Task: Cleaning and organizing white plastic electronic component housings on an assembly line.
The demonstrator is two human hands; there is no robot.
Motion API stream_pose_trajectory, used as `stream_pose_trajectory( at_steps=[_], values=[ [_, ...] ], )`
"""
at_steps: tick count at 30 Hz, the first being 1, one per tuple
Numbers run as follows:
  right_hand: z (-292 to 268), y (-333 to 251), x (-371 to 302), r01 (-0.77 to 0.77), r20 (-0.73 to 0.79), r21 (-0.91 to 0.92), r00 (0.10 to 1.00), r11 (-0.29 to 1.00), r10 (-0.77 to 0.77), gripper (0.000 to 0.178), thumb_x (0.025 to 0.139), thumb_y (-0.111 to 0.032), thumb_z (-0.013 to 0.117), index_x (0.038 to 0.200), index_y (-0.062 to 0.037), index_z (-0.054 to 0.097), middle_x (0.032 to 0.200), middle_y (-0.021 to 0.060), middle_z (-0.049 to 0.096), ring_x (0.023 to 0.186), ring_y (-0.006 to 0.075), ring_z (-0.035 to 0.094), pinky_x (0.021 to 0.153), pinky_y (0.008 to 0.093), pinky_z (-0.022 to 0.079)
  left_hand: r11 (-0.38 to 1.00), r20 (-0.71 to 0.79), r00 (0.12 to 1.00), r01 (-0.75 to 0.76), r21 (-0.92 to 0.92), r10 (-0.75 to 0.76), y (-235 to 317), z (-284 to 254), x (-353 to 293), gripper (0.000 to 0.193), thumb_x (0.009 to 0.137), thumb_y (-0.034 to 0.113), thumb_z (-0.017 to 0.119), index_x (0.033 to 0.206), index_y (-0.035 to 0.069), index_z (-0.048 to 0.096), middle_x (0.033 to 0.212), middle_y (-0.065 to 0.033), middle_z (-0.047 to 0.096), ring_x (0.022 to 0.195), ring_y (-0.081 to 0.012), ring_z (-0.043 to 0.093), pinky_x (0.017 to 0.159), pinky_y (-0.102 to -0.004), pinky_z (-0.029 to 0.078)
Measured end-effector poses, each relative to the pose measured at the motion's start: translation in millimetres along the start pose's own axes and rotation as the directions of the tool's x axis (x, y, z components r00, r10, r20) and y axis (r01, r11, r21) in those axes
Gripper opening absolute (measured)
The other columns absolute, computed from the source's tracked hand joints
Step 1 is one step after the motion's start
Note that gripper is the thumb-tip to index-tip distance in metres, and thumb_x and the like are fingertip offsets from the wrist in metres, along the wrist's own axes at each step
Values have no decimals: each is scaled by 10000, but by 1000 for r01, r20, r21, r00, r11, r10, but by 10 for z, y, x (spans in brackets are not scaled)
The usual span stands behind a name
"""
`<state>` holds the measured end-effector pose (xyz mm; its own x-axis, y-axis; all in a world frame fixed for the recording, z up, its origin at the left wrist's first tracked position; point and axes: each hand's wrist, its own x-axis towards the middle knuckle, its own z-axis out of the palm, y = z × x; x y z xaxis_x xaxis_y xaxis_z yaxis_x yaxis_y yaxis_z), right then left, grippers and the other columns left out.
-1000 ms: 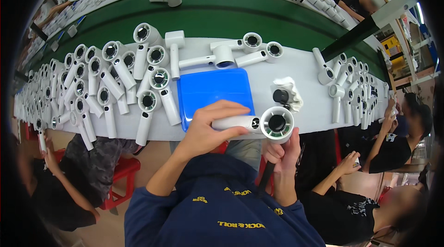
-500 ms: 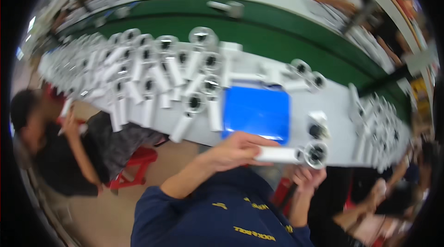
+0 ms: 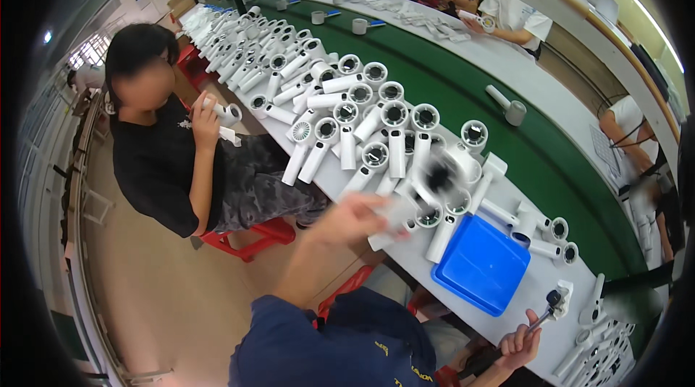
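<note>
My left hand (image 3: 351, 222), smeared by motion, is closed round the handle of a white round-headed unit (image 3: 438, 173), shaped like a handheld fan or hair dryer. This blurred unit is over the edge of a pile of similar white units (image 3: 347, 113) with dark-centred ring heads. Off to the right, my right hand (image 3: 518, 343) has its fingers round a slim dark rod-shaped tool (image 3: 537, 323). A round black piece (image 3: 554, 298) sits at the rod's far end, beside a small white part (image 3: 565, 301); whether rod and black piece are joined, I cannot tell.
A blue plastic tray (image 3: 481, 264) lies between my hands on the white table (image 3: 405, 260). Beyond runs a green conveyor belt (image 3: 463, 90) bearing a few white parts. More white units (image 3: 597, 351) lie at right. A seated co-worker (image 3: 156, 133) at left holds one on a red stool (image 3: 253, 236).
The view has swung left. My left hand has carried the white unit leftward to the pile, away from my right hand. My right hand has left the unit and now holds the rod-shaped tool.
</note>
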<state>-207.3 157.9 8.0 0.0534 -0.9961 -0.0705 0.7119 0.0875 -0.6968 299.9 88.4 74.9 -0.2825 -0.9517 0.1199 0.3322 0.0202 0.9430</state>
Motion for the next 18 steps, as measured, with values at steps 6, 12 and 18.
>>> stream_pose_trajectory(
  at_steps=[6, 12, 18],
  values=[
    [-374, -15, 68, 122, -271, 30, 956, 992, -110, 501, 1097, -262, 355, 1494, 43, 380, 619, -35, 309, 398, 32, 172, 324, 208, 154, 940, -729, 601, -140, 310, 330, 748, -1347, 94, 339, 988, 132, 655, 1245, -89, 655, 1076, -110, 729, 922, -171, 713, 854, -285, 568],
    [-365, 24, 226, 108, -354, 122, 933, 987, -59, 497, 1096, -263, 363, 1493, 36, 390, 636, -41, 306, 414, 30, 180, 333, 202, 167, 644, -796, 109, 528, 554, 596, 602, -2757, 191, 413, 842, 372, 767, 1109, 56, 761, 853, -147, 758, 828, -260, 735, 806, -380, 537],
    [-575, 37, 151, 57, -182, 15, 982, 998, -53, 491, 1095, -263, 370, 1489, 29, 406, 645, -40, 319, 416, 31, 183, 334, 202, 166, 467, -680, 118, 641, 609, 724, 304, -2974, 462, 399, 817, 378, 776, 1086, 83, 776, 876, -207, 734, 845, -367, 715, 796, -423, 534]
  ],
)
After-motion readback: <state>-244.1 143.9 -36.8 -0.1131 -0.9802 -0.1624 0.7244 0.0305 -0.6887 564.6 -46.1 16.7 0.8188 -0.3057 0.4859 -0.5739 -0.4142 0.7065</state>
